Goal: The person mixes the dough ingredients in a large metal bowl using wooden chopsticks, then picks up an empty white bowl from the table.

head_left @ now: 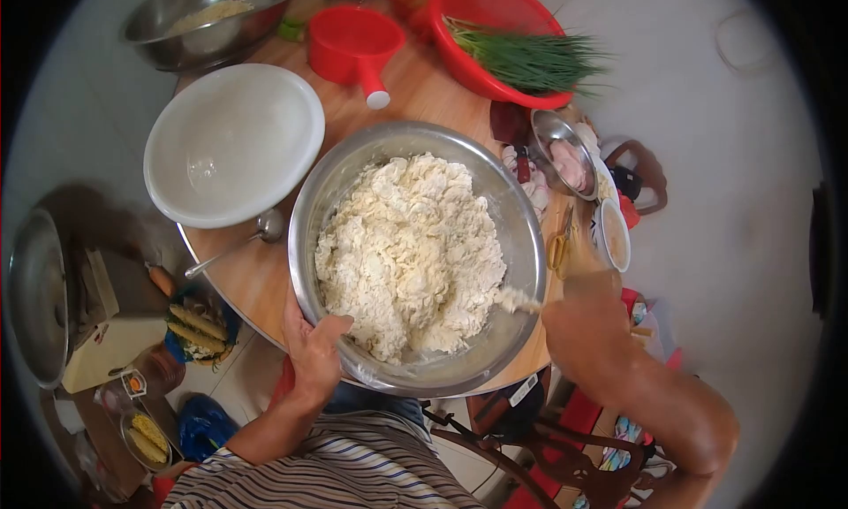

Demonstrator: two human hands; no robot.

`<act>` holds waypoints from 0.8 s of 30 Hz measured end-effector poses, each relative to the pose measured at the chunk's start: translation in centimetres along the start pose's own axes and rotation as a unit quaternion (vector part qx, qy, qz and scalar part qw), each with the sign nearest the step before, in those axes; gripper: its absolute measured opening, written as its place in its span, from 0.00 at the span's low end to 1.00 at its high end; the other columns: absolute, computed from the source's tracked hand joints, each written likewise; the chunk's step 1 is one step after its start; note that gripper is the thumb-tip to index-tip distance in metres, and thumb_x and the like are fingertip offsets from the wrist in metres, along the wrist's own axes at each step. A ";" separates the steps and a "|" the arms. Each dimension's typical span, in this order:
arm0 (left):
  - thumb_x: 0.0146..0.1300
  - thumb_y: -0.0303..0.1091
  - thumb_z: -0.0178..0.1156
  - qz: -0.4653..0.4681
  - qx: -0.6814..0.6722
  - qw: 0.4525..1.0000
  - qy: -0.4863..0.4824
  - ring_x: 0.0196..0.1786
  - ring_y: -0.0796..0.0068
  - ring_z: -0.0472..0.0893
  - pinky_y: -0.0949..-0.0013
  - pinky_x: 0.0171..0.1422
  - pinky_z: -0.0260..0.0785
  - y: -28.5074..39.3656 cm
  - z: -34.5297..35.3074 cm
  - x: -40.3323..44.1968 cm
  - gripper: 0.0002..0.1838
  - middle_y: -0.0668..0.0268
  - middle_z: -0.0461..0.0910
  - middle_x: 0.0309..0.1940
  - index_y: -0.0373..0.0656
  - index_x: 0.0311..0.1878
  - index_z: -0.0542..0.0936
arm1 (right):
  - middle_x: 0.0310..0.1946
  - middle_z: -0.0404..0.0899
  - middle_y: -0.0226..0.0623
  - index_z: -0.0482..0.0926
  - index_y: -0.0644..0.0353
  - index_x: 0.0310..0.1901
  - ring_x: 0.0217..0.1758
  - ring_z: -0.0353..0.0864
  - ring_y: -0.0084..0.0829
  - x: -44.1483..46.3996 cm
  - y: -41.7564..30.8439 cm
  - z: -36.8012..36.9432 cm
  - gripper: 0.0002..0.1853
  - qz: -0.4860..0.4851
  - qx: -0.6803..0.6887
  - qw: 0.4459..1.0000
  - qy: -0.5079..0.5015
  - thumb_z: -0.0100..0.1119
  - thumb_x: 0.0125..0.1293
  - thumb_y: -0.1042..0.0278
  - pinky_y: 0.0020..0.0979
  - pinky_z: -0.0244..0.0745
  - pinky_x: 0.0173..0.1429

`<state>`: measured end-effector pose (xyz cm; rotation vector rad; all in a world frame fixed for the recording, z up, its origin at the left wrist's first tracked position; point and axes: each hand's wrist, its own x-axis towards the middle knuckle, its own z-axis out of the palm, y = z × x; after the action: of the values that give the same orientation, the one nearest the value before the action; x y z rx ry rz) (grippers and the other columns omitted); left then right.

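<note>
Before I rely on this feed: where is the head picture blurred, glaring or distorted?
Head view: right hand looks blurred; head view: bright glare spot inside the white bowl; head view: wide-angle distortion, corners black; head view: dough and left hand reasonably clear.

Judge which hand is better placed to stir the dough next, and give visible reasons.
Probably the right hand: blurred, it appears to hold a coated tool pointing into the dough. The left hand grips the bowl at its rim, so it seems better placed for steadying.
</note>
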<state>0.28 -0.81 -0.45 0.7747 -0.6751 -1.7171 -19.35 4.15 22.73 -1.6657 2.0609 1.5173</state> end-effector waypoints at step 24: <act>0.53 0.24 0.58 0.015 0.009 1.000 0.005 0.58 0.67 0.79 0.67 0.67 0.71 0.0 0.3 -0.1 0.39 0.56 0.78 0.59 0.30 0.72 0.66 | 0.34 0.89 0.38 0.88 0.51 0.39 0.41 0.92 0.38 -0.1 0.0 1.2 0.06 -0.029 0.000 0.999 -0.020 0.62 0.66 0.69 0.38 0.84 0.44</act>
<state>0.07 -0.66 -0.29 0.7806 -0.6925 -1.6819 -19.89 5.06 22.19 -1.6672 1.9747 1.5199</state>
